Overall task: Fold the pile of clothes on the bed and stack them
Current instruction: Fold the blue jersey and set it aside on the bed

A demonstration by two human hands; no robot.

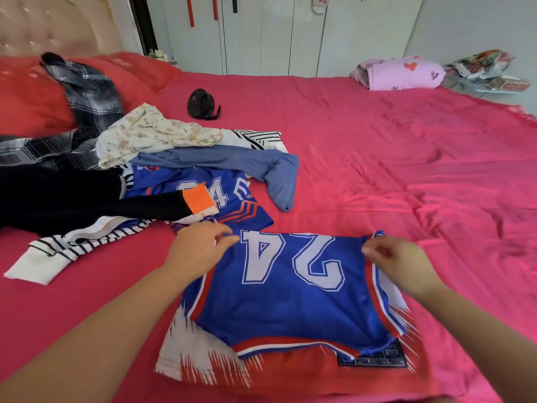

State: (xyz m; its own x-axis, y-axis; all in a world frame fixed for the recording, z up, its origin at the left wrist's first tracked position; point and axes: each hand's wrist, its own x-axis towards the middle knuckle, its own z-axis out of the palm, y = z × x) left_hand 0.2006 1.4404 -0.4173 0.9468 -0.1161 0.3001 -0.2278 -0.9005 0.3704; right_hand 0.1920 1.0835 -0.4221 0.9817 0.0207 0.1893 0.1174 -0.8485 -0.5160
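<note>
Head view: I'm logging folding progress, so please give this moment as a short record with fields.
item in work: blue jersey, number 24, flat on the pink bed sheet, its blue panel lying over red and white cloth
left grip: pinches the jersey's far left corner
right grip: pinches the jersey's far right corner
unfolded: pile of clothes to the left of the jersey
other: black fan beyond the pile

The jersey is lying on the bed's near side, the pile of clothes is sitting behind it to the left, and a fan is resting beyond the pile.
</note>
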